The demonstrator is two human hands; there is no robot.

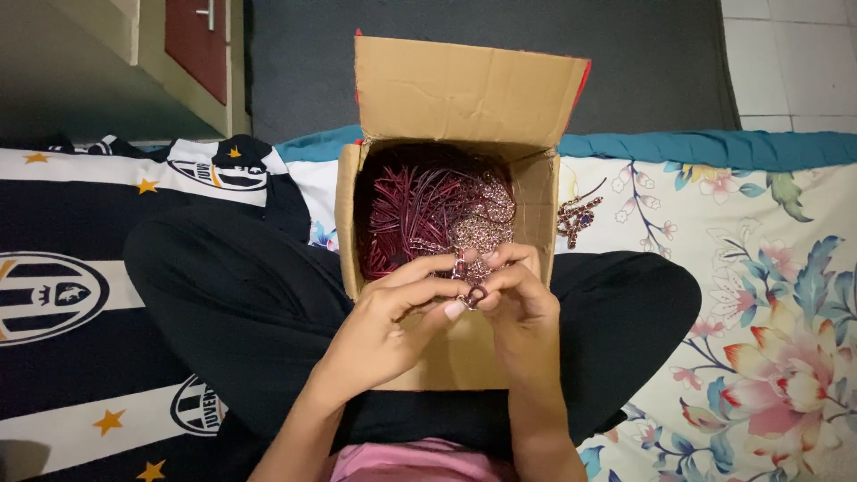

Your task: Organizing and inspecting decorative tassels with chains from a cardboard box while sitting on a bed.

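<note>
While the box sits in the lap | left hand and right hand above its near edge | fingers of both pinched on one small ring | red cords inside.

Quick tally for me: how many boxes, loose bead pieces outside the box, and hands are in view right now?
Open brown cardboard box holding dark red cords: 1
Small beaded metal piece on the floral sheet: 1
Left hand: 1
Right hand: 1, both pinching a small metal ring
Total: 4

Small ring-like piece mostly hidden between the fingers, its shape too small to tell.
</note>
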